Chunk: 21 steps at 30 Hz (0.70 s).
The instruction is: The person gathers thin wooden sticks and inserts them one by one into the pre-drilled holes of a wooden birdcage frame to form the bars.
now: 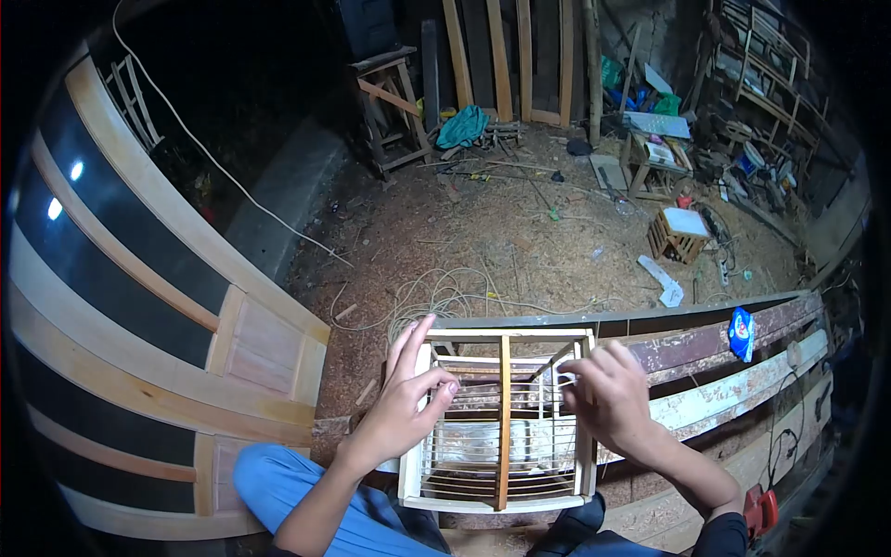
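A small cage-like wooden frame (504,418) with thin slats and a darker middle bar stands in front of me on a slatted bench. My left hand (406,399) is at its upper left side, the thumb and index finger pinched together near a thin slat and the other fingers stretched up along the frame; what the pinch holds is too small to make out. At the upper right side, my right hand (608,395) has its fingers curled together around the end of a thin pale stick (564,379).
Large wooden panels (269,343) lean at the left. The plank bench (724,399) extends right, with a blue packet (741,334) and a red tool (761,511). Coiled cable (445,290), a small crate (677,237) and a stool (657,158) are on the littered floor.
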Tool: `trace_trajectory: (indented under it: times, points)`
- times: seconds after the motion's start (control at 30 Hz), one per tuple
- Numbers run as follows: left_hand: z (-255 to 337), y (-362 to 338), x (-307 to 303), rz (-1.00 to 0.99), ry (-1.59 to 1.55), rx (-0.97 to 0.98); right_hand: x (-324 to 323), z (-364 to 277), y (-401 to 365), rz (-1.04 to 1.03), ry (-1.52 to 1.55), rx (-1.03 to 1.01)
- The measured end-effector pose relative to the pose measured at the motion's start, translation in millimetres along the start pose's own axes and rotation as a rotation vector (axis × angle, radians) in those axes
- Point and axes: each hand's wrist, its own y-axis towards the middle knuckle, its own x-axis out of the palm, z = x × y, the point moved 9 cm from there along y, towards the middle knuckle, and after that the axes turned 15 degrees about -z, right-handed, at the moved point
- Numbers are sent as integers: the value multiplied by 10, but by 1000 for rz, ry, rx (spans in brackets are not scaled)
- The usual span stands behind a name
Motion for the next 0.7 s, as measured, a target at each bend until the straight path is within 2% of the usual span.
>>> trace_trajectory:
  times: [0.13, 0.27, 0.7]
  points:
    - [-15, 66, -8, -51, -32, 17, 207, -146, 312, -149, 36, -120]
    - [-33, 85, 0, -51, -114, 24, 379, -33, 360, -290, 73, -43]
    - [-88, 69, 50, 66, -201, 2, 411, 36, 338, -272, 191, -8]
